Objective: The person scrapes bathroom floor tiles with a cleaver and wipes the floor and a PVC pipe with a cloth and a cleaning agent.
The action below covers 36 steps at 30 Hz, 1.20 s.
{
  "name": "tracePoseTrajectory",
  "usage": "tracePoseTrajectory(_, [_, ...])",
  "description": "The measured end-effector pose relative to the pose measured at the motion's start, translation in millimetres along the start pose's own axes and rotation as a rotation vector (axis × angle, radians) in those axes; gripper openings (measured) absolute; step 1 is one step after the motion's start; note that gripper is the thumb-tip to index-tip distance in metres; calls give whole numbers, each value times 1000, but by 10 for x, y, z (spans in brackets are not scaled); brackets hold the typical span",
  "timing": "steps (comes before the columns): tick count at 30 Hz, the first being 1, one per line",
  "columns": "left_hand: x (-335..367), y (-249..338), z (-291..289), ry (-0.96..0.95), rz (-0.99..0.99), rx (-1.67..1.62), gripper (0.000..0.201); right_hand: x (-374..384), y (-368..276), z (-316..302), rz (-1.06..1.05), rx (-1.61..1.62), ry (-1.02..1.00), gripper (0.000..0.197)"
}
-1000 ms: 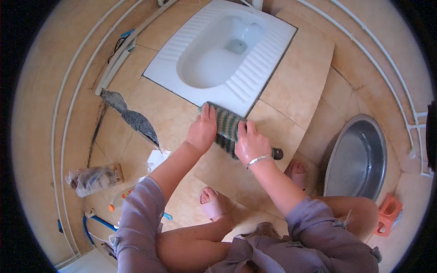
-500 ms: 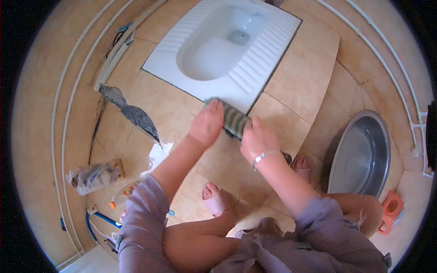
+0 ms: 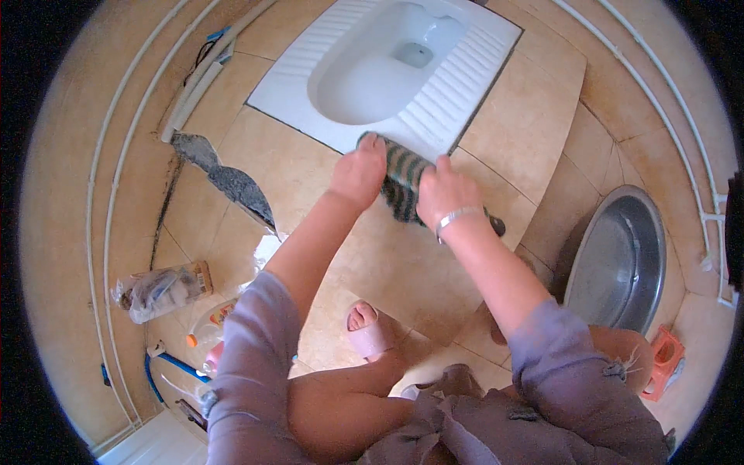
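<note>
A green-and-tan striped cloth (image 3: 406, 172) is stretched between my two hands, just in front of the near edge of a white squat toilet (image 3: 473, 74). My left hand (image 3: 361, 172) grips its left end with closed fingers. At the other end, my right hand (image 3: 448, 191), with a silver bracelet on its wrist, is closed on the cloth too. A dark fold hangs below the taut part, and a dark end shows past my right wrist. The fingertips on the far side of the cloth are partly hidden.
A large metal basin (image 3: 612, 263) leans at the right, with an orange plastic item (image 3: 664, 360) near it. Broken floor tile (image 3: 240, 190) lies to the left. A bagged bundle (image 3: 167, 292) and a bottle with an orange cap (image 3: 209, 324) stand by the left wall.
Both hands have moved slightly up and right with the cloth, and more of its dark fold hangs down. The whole view has shifted a little.
</note>
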<state>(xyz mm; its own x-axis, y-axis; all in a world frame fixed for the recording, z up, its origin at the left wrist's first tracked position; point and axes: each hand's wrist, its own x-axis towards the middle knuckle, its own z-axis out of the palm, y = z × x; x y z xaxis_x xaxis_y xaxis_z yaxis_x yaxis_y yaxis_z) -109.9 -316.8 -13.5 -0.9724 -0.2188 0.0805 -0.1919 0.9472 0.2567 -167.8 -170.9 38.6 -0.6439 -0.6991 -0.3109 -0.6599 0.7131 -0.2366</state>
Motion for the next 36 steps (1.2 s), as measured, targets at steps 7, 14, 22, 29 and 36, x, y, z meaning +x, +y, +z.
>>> tracePoseTrajectory(7, [-336, 141, -6, -84, 21, -18, 37, -321, -6, 223, -18, -106, -92, 20])
tracePoseTrajectory(14, [85, -36, -25, -213, -5, 5, 30, 29, -37, 47, 69, -34, -134, 23])
tracePoseTrajectory(22, [213, -36, -93, -185, -98, 60, 34, 125, -41, -125, 38, 61, -81, 21])
tracePoseTrajectory(29, [-266, -3, -56, -184, -61, 86, 36, 13, -54, 209, 57, 114, -56, 18])
tracePoseTrajectory(36, [-362, -171, -69, -123, -39, 203, 42, 122, -75, 259, -102, 104, -134, 21])
